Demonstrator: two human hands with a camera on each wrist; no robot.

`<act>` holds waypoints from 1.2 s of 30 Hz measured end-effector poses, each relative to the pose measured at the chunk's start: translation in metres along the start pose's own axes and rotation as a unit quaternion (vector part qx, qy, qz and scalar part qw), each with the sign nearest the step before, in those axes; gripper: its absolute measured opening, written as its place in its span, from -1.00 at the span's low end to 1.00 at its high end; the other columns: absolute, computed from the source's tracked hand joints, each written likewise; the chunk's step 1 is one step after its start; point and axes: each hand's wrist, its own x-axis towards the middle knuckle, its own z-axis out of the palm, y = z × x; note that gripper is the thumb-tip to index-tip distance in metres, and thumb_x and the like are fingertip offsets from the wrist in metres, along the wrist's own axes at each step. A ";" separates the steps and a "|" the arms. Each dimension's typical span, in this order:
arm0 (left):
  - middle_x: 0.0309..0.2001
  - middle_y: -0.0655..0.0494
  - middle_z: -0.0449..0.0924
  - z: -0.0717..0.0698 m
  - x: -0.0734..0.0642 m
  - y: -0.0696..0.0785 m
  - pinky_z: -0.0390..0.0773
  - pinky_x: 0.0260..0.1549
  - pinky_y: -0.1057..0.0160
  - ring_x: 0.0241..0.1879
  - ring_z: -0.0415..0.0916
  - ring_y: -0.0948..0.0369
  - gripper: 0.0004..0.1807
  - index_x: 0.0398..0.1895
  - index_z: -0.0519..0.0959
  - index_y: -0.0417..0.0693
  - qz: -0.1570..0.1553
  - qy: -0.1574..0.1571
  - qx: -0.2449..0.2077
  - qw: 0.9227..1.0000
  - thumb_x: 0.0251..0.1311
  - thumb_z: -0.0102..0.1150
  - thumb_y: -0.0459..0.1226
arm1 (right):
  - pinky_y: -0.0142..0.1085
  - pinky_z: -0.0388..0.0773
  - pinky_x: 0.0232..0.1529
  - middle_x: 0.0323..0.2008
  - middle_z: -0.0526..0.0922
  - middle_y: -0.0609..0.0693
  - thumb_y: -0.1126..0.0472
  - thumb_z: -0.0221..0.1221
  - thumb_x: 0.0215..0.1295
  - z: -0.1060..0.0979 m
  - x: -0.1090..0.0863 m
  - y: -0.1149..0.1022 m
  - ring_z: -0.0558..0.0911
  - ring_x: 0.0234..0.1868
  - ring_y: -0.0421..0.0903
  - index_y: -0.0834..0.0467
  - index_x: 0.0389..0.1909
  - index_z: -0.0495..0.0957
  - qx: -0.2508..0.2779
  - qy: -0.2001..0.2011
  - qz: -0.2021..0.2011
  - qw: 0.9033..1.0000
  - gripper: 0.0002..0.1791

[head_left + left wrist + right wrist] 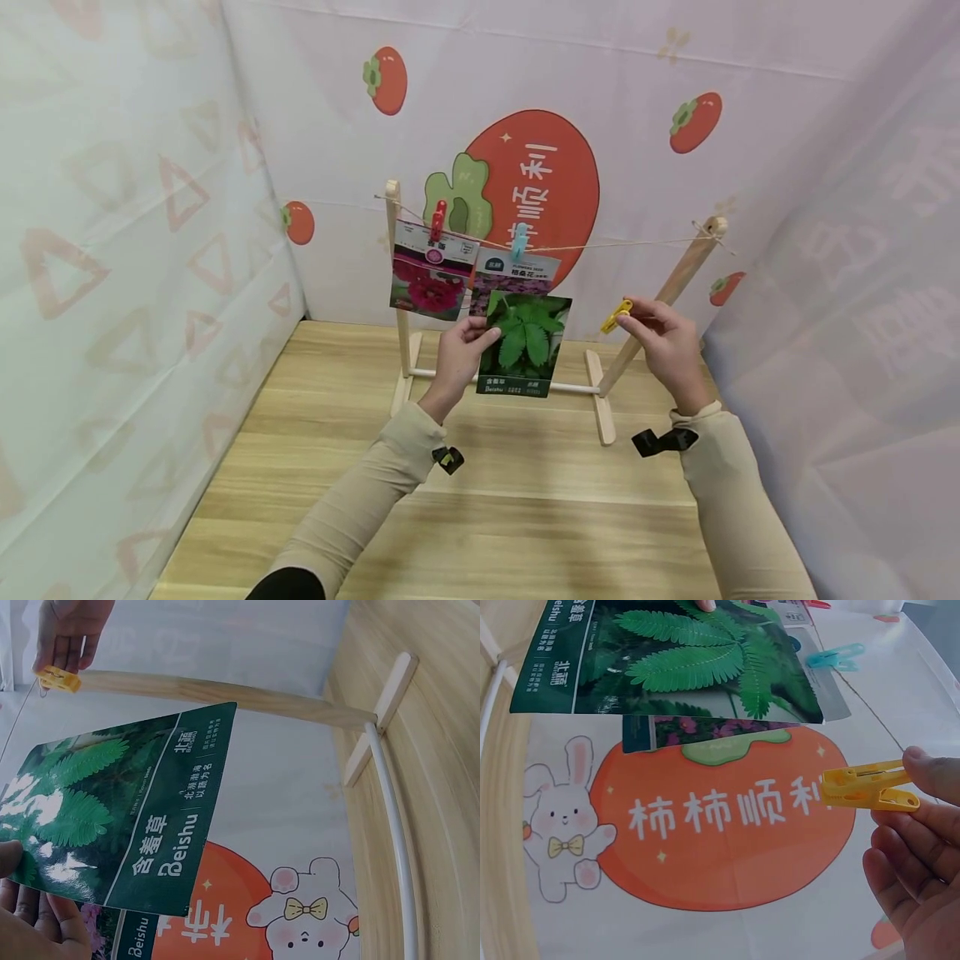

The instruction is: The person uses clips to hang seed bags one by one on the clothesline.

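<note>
My left hand (459,358) pinches the left edge of a green seed packet (523,346) with fern-like leaves on it, holding it upright in front of the line. My right hand (667,346) grips a yellow clothespin (617,317) between thumb and fingers, to the right of the packet. In the right wrist view the yellow clothespin (870,786) points toward the packets. On the string (600,247) hang two more packets: a red-flower packet (431,275) under a red clothespin (438,221), and a pink-flower packet (517,271) under a blue clothespin (520,242). The green packet partly covers the pink-flower one.
The string runs between two wooden posts, a left post (393,250) and a right post (671,292), standing on flat wooden feet. A white rod (573,388) joins them low down. The stand is on a wood-grain table (480,533), with printed cloth walls around it.
</note>
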 end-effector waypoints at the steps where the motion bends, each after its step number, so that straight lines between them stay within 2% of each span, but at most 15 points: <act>1: -0.13 -0.14 0.68 0.000 0.000 0.001 0.57 -0.14 0.21 -0.18 0.59 0.18 -0.71 -0.06 0.60 -0.20 0.000 0.002 -0.002 1.000 0.22 0.29 -0.24 | -0.69 0.49 -0.22 -0.29 0.59 -0.47 0.44 0.27 0.20 -0.001 0.001 -0.001 0.58 -0.29 -0.53 0.45 -0.07 0.61 0.000 0.001 -0.002 1.000 -0.72; 14: -0.12 -0.16 0.67 0.013 0.007 0.006 0.59 -0.13 0.21 -0.15 0.59 0.16 -0.69 -0.01 0.59 -0.21 0.015 0.000 -0.010 1.000 0.23 0.28 -0.25 | -0.70 0.49 -0.20 -0.28 0.60 -0.46 0.50 0.28 0.15 -0.007 0.020 -0.013 0.58 -0.27 -0.53 0.42 -0.06 0.63 0.005 0.009 -0.035 0.999 -0.70; 27: -0.11 -0.16 0.69 0.025 0.012 0.011 0.59 -0.11 0.21 -0.15 0.60 0.16 -0.69 -0.03 0.60 -0.21 0.006 0.011 -0.022 1.000 0.21 0.31 -0.25 | -0.67 0.50 -0.16 -0.26 0.60 -0.42 0.49 0.27 0.17 -0.011 0.034 -0.024 0.59 -0.24 -0.48 0.44 -0.05 0.62 0.005 0.019 -0.055 0.998 -0.70; 36: -0.15 -0.17 0.69 0.035 0.013 0.014 0.55 -0.20 0.30 -0.23 0.59 0.25 -0.71 -0.05 0.61 -0.23 0.002 0.009 -0.033 0.999 0.21 0.31 -0.28 | -0.65 0.51 -0.12 -0.27 0.59 -0.38 0.51 0.26 0.16 -0.014 0.047 -0.030 0.58 -0.22 -0.44 0.45 -0.06 0.62 0.006 0.009 -0.075 0.997 -0.71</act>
